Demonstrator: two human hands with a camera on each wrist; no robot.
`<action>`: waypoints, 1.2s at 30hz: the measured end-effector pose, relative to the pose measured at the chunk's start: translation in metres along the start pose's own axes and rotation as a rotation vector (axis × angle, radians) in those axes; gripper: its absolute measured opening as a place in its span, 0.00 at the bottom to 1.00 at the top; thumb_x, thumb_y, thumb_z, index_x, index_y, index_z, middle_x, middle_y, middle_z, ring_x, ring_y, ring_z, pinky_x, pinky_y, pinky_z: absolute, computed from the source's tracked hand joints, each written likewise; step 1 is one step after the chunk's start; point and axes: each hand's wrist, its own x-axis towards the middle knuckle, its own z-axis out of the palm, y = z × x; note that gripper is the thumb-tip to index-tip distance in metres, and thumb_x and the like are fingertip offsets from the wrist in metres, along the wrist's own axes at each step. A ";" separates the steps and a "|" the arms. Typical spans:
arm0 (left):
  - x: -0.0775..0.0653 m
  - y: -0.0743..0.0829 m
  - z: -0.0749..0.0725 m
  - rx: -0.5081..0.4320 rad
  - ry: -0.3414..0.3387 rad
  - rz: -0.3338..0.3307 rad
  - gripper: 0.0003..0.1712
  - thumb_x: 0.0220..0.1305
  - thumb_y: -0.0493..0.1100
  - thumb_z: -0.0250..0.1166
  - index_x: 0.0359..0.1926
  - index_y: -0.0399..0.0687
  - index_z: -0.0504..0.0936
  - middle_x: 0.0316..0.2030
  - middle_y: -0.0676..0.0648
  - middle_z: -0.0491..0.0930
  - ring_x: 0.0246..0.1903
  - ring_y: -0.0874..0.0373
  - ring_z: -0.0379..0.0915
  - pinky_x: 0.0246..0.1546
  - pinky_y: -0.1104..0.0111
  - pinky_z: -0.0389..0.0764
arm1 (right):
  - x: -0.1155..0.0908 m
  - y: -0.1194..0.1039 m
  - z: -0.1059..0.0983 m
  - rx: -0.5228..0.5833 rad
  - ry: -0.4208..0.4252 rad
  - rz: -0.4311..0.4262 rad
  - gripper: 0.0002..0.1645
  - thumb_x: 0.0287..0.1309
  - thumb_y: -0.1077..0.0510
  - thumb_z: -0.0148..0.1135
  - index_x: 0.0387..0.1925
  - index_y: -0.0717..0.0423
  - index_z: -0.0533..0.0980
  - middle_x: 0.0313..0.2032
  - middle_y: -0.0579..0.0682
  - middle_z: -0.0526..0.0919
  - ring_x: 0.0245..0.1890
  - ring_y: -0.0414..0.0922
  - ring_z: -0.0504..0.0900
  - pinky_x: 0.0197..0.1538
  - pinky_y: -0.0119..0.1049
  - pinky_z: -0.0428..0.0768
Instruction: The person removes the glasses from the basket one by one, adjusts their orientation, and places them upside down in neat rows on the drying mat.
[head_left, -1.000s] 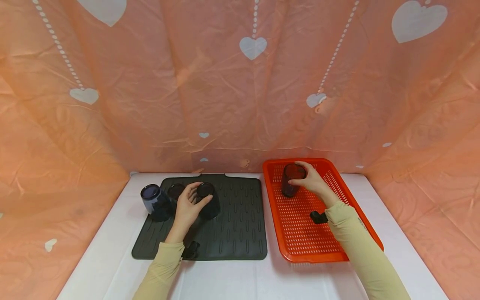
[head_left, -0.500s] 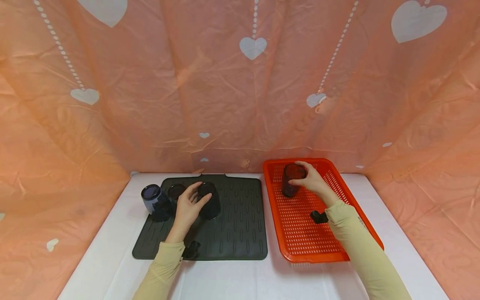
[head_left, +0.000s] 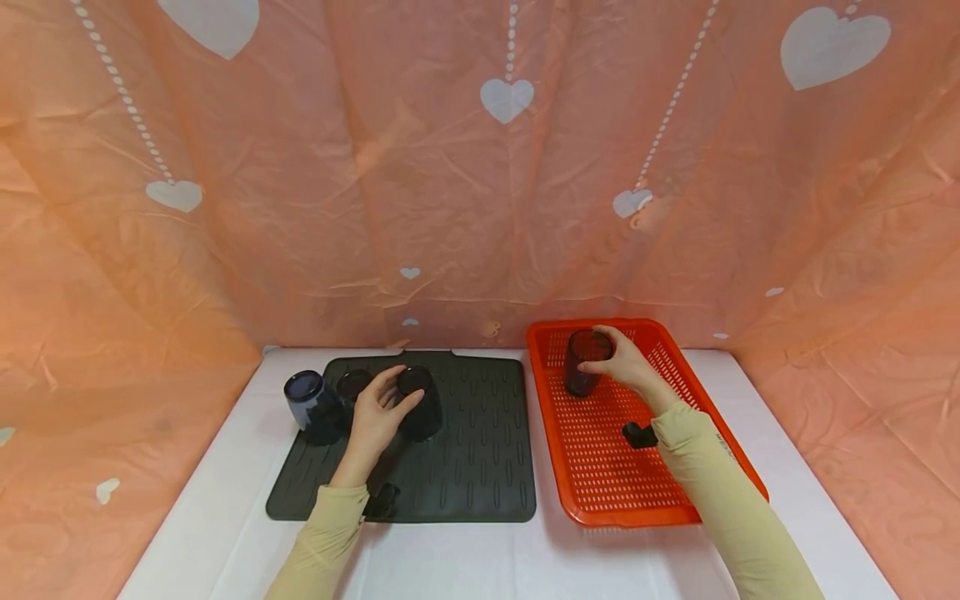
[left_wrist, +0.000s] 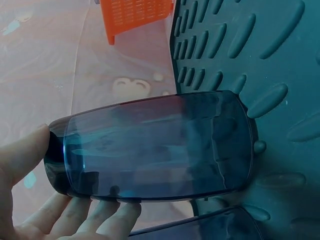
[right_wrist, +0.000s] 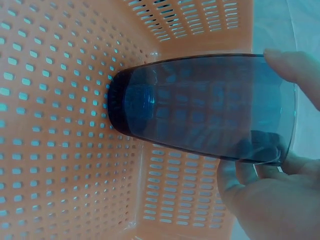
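My left hand point(head_left: 373, 417) holds a dark blue glass tumbler point(head_left: 424, 412) near its top, thumb on one side and fingers on the other. This tumbler stands upside down on the dark ribbed drying mat point(head_left: 480, 450); in the left wrist view its thick base point(left_wrist: 56, 160) is at the hand and its rim at the mat. In the orange basket point(head_left: 558, 467), my right hand point(head_left: 622, 362) grips another blue tumbler point(head_left: 579, 379) by the upper part. That one is upright, its thick base point(right_wrist: 119, 102) down on the perforated floor.
Two more dark tumblers stand left of my left hand: a front one point(head_left: 318, 412) at the mat's left edge and a partly hidden one point(head_left: 352, 383) behind. The white tabletop point(head_left: 450, 558) ends at a peach curtain point(head_left: 450, 208) with hearts.
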 end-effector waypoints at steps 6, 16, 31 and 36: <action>0.000 -0.003 -0.002 -0.010 0.000 0.003 0.33 0.58 0.41 0.71 0.63 0.43 0.70 0.63 0.37 0.67 0.63 0.42 0.62 0.62 0.52 0.64 | -0.001 0.000 0.001 0.017 -0.006 -0.001 0.50 0.52 0.61 0.71 0.71 0.62 0.53 0.65 0.66 0.59 0.61 0.62 0.63 0.56 0.55 0.70; -0.001 -0.003 -0.004 -0.028 -0.017 -0.005 0.33 0.57 0.41 0.71 0.63 0.45 0.71 0.64 0.38 0.67 0.63 0.43 0.62 0.62 0.51 0.63 | -0.001 0.007 0.003 -0.075 0.005 -0.060 0.50 0.50 0.63 0.72 0.69 0.65 0.54 0.59 0.68 0.65 0.56 0.63 0.69 0.53 0.55 0.72; -0.002 -0.001 -0.004 -0.013 -0.017 0.011 0.33 0.58 0.42 0.71 0.63 0.45 0.70 0.64 0.39 0.66 0.63 0.42 0.62 0.62 0.50 0.63 | -0.002 0.003 0.003 -0.033 0.019 -0.032 0.49 0.50 0.62 0.73 0.69 0.62 0.55 0.59 0.66 0.66 0.54 0.61 0.71 0.51 0.53 0.75; -0.001 -0.001 -0.003 -0.010 -0.020 0.014 0.33 0.58 0.42 0.70 0.64 0.44 0.70 0.64 0.39 0.66 0.63 0.42 0.62 0.62 0.50 0.63 | -0.002 0.003 0.001 -0.016 0.020 -0.012 0.50 0.49 0.62 0.74 0.69 0.60 0.56 0.61 0.65 0.64 0.56 0.61 0.69 0.51 0.53 0.74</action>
